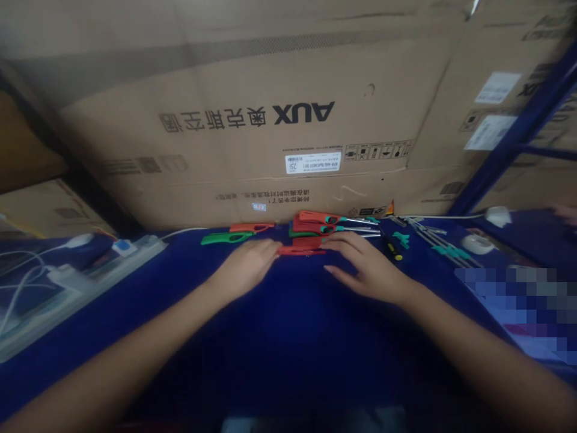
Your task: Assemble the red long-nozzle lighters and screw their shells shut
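My left hand [255, 264] is closed, its fingertips pinching the left end of a red plastic lighter handle piece [301, 251] held just above the blue table. My right hand [367, 264] is at the other end, with fingers stretched out and thumb apart. Its fingertips reach over another red handle [309, 242]; whether they touch it I cannot tell. Just behind lies a pile of long-necked red lighters [315, 218] with metal rods pointing right. A green handle piece [225, 238] and an orange-red one [252, 228] rest left of the pile.
A large cardboard box [225, 162] walls off the table's back. Metal rods with teal ends [439, 240], a yellow-and-black screwdriver [393, 248] and a white roll [478, 243] lie to the right. On the left, a power strip [90, 288] carries plugs and cables. Blue posts [509, 132] flank the table.
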Tool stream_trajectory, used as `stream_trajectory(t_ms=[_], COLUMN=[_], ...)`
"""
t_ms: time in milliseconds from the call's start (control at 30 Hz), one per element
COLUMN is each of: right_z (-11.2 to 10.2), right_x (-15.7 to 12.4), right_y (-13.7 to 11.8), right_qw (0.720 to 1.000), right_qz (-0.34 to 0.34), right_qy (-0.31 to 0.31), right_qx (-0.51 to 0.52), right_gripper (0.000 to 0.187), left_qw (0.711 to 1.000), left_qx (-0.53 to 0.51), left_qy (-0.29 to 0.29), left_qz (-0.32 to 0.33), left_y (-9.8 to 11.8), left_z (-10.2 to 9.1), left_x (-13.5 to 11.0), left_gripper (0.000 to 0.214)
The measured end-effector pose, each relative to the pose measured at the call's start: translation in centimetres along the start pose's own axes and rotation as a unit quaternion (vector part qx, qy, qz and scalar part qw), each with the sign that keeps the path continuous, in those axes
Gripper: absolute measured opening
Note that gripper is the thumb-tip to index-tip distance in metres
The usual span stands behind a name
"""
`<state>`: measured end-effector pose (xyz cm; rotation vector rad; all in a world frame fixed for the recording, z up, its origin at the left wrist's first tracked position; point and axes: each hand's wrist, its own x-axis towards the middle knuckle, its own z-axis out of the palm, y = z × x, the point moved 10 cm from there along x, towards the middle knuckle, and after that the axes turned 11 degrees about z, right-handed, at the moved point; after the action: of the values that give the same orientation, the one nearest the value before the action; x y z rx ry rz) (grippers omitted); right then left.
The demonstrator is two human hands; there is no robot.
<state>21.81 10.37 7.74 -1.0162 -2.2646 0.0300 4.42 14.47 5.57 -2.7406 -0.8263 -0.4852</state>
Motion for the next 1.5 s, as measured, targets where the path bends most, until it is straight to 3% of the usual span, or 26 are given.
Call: stream_trajectory(t_ms=[100, 200, 400, 600, 867, 1033, 1267, 1400, 1500], right_z=[2.2, 4.3, 6.4, 6.6, 6.2, 6.5, 5.6, 5.2, 4.6], right_x=[-0.4, -0.8, -1.5, -1.6, -1.5, -1.4, -0.7, -0.5, -0.5], right_y=[-1.1, -0.5, 0.4, 1.1, 1.4, 1.9, 4.3, 4.9, 5.0], right_qw=[0.998, 0.992, 0.969, 0.961, 0.954, 0.946, 0.945, 0.95, 0.966], right_qz=[-0.029, -0.007, 0.047, 0.075, 0.105, 0.141, 0.222, 0.226, 0.211], right_qy=[-0.056, -0.123, -0.23, -0.254, -0.263, -0.245, -0.137, -0.115, -0.094], right_qx=[0.002, 0.017, 0.081, 0.081, 0.096, 0.16, 0.196, 0.184, 0.119], right_gripper=[0.028, 0.02, 0.009, 0.009, 0.01, 0.015, 0.021, 0.02, 0.018], left_qw=[0.999, 0.997, 0.975, 0.964, 0.963, 0.953, 0.953, 0.954, 0.954], left_qx=[-0.03, -0.061, -0.207, -0.258, -0.262, -0.292, -0.285, -0.277, -0.277], left_qy=[-0.005, 0.005, 0.072, 0.06, 0.061, 0.076, 0.072, 0.069, 0.067], left_qz=[0.025, 0.036, 0.024, -0.004, -0.016, -0.039, -0.075, -0.087, -0.094], left_y=[3.4, 4.6, 3.9, 3.4, 3.2, 2.3, 1.7, 1.6, 1.4], left_z=[1.7, 3.1, 3.4, 3.9, 3.8, 4.0, 4.1, 4.1, 4.2], left_x=[-0.9, -1.4, -1.7, -2.1, -2.2, -2.3, -2.4, -2.5, -2.6], left_gripper=[0.026, 0.025, 0.029, 0.036, 0.032, 0.032, 0.04, 0.037, 0.045])
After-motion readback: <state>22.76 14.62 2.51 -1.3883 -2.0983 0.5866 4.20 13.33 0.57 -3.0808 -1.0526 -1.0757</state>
